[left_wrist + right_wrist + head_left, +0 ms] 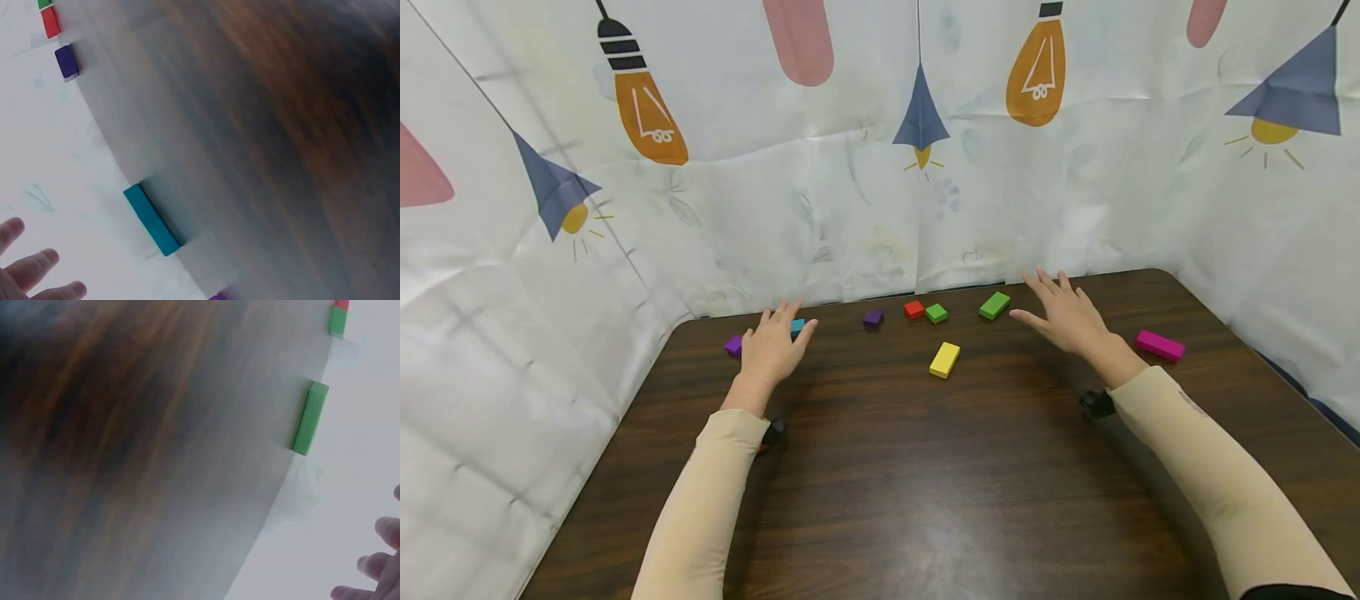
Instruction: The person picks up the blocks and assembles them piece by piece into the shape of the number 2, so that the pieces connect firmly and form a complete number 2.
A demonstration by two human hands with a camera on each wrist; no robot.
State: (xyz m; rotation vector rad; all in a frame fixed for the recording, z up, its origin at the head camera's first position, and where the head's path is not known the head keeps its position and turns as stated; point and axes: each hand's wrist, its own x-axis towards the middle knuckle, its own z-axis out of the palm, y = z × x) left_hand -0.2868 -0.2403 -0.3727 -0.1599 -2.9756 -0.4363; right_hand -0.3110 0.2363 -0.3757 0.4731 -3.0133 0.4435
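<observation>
While the left hand [771,346] and right hand [1067,318] hover, fingers apart, in the head view, a blue block [798,327] and long green block [995,306] lie nearby on the table [880,467]. Left wrist: blue block by the edge; right wrist: long green block likewise.

Dark wood-grained table [880,475] — white, lamp-printed cloth [737,208] around three sides.
</observation>
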